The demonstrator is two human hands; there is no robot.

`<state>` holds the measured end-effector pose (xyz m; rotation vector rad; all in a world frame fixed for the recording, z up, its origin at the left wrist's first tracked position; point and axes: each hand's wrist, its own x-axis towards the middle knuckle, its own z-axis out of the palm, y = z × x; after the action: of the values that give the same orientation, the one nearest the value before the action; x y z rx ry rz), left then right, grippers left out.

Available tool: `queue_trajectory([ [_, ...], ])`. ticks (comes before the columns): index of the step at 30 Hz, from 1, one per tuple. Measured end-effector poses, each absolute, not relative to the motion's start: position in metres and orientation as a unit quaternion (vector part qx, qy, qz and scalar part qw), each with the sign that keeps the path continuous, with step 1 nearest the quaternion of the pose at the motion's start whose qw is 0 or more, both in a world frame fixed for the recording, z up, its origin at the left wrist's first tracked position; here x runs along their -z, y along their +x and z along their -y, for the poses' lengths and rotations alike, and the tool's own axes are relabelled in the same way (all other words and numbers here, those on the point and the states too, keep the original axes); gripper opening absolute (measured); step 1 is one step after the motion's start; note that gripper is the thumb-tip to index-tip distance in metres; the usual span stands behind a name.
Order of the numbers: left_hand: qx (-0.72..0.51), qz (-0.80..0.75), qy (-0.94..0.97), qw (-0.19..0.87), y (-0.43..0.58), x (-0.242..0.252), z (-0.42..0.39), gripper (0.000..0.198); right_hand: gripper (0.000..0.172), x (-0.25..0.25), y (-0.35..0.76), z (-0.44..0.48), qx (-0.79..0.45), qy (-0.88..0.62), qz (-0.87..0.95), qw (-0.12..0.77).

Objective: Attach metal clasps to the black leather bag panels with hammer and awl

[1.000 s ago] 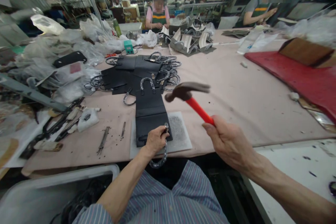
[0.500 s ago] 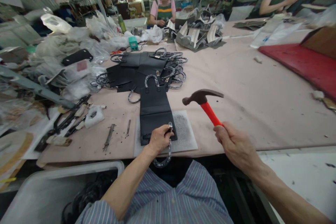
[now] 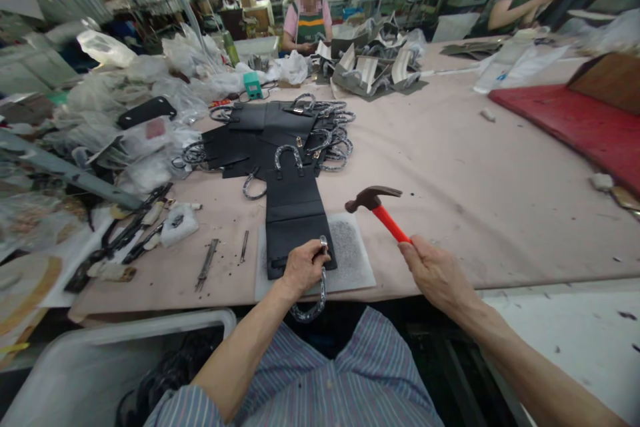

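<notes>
On the workbench (image 3: 465, 167), the left hand (image 3: 301, 269) hides part of a bag handle (image 3: 314, 312).

The left hand (image 3: 301, 269) hides where the looped handle (image 3: 316, 311) meets the black leather panel (image 3: 295, 240); the dark contents of the plastic bin (image 3: 125, 321) lie too deep in shadow to tell; the red mat (image 3: 575, 123) runs off the right edge; the specks (image 3: 226, 275) on the tabletop (image 3: 450, 167) are too small to tell.
</notes>
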<state>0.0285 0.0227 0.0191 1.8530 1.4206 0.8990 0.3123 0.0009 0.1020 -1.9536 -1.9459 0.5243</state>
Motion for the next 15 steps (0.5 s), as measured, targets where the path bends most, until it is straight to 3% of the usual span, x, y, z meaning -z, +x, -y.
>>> queue_trajectory([
  [3, -0.330, -0.545, 0.702, 0.318, 0.029, -0.021, -0.021, 0.017, 0.040, -0.056, 0.328, -0.009, -0.213, -0.729, 0.638, 0.125],
  [6, -0.327, -0.545, 0.708, 0.309, 0.029, -0.021, -0.020, 0.018, 0.034, -0.026, 0.328, -0.010, -0.155, -0.750, 0.635, 0.103],
  [10, -0.331, -0.537, 0.719, 0.292, 0.030, -0.023, -0.020, 0.015, 0.037, -0.025, 0.288, -0.007, -0.029, -0.659, 0.731, 0.177],
  [15, -0.343, -0.527, 0.713, 0.309, 0.029, -0.025, -0.020, 0.013, 0.041, -0.025, 0.215, -0.010, -0.111, -0.520, 0.821, 0.210],
])
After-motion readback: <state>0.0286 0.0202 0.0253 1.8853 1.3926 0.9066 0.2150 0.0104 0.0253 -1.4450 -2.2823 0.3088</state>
